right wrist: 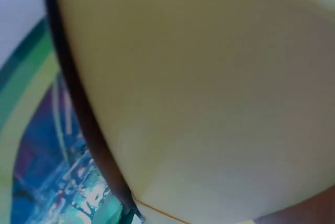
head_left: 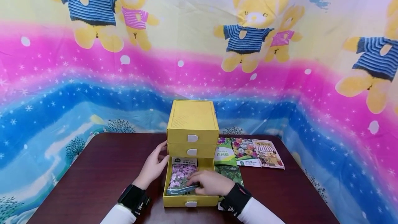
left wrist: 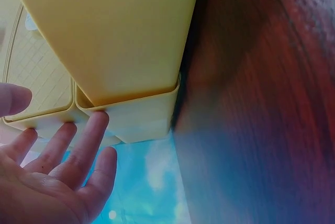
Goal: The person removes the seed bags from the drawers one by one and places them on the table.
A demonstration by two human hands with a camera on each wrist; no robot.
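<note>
A yellow three-tier drawer box [head_left: 192,115] stands on the table, its bottom drawer [head_left: 168,199] pulled out. Inside that drawer lies a seed packet [head_left: 180,175] printed with pink-purple flowers. My right hand [head_left: 212,182] reaches in from the right and pinches the packet's lower right corner between bent fingers and thumb. At the left side of the box is my left hand [head_left: 153,167]; in the left wrist view its extended fingers [left wrist: 97,124] are right at the edges of the box casing. The right wrist view shows mostly the yellow drawer wall [right wrist: 199,98], with the right hand hidden.
To the right of the box lie a green seed packet [head_left: 224,153], a packet with mixed roses [head_left: 244,151] and a beige packet with a shopfront picture [head_left: 268,155]. Another leafy packet [head_left: 230,172] lies beside the open drawer. A patterned curtain [head_left: 186,72] surrounds the dark red table [head_left: 109,168].
</note>
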